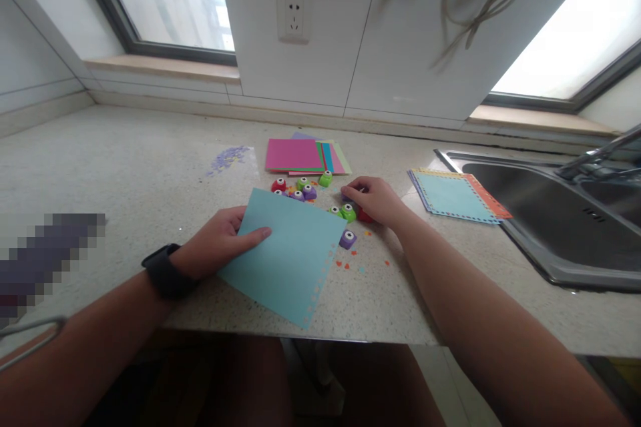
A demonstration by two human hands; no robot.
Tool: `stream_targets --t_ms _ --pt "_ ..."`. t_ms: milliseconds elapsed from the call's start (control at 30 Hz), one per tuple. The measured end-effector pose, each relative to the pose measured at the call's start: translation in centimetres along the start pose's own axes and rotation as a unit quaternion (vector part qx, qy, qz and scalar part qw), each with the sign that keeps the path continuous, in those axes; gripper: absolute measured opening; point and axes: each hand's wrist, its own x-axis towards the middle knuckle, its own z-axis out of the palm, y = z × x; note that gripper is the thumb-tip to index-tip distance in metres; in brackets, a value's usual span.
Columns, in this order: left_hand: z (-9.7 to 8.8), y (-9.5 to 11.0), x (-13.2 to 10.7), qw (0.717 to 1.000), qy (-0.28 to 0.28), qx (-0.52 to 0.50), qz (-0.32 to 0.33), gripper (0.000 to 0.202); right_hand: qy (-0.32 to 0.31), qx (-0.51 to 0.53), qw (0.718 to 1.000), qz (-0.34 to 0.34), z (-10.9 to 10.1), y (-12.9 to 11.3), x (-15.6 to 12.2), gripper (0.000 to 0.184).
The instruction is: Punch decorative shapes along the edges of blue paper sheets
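Observation:
My left hand (pixel 223 240) pinches the left edge of a light blue paper sheet (pixel 288 253), thumb on top; a row of small punched holes runs along the sheet's right edge. My right hand (pixel 375 200) rests curled over a red paper punch (pixel 364 216) on the counter, fingers closed around it. Several small punches lie between the hands: green ones (pixel 348 212), purple ones (pixel 347 239) and a red one (pixel 278 185).
A stack of coloured paper (pixel 300 155) lies beyond the punches. Punched sheets (pixel 453 197) sit beside the steel sink (pixel 561 213) at right. Purple confetti (pixel 228 158) is scattered at back left, orange bits (pixel 345 265) nearer. The counter's front edge (pixel 350 337) is close.

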Motion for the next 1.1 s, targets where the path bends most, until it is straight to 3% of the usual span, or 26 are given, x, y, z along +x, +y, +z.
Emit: stream_targets --t_ms 333,467,600,733,867,1100 --pt "-0.1 -0.5 0.0 0.999 -0.010 -0.028 -0.011 0.043 -0.009 -0.020 1.000 -0.004 -0.2 -0.1 0.1 0.033" --pt "-0.2 -0.6 0.0 0.998 0.001 -0.052 -0.021 0.039 0.081 0.010 0.997 -0.012 -0.8 -0.1 0.0 0.031" --pt "-0.1 -0.5 0.1 0.986 0.086 -0.134 -0.043 0.037 0.139 0.040 0.987 -0.070 -1.5 -0.4 -0.3 0.025" --pt "-0.1 -0.3 0.5 0.958 0.164 -0.230 -0.054 0.031 0.111 -0.008 0.978 -0.175 -1.4 -0.9 -0.7 0.014" --pt "-0.2 -0.5 1.1 0.931 0.217 -0.292 -0.019 0.029 0.081 -0.043 0.965 -0.246 -1.0 -1.1 -0.9 0.010" --pt "-0.4 -0.5 1.5 0.908 0.259 -0.329 -0.021 0.020 -0.005 -0.073 0.938 -0.340 -0.8 -2.8 -2.1 0.017"
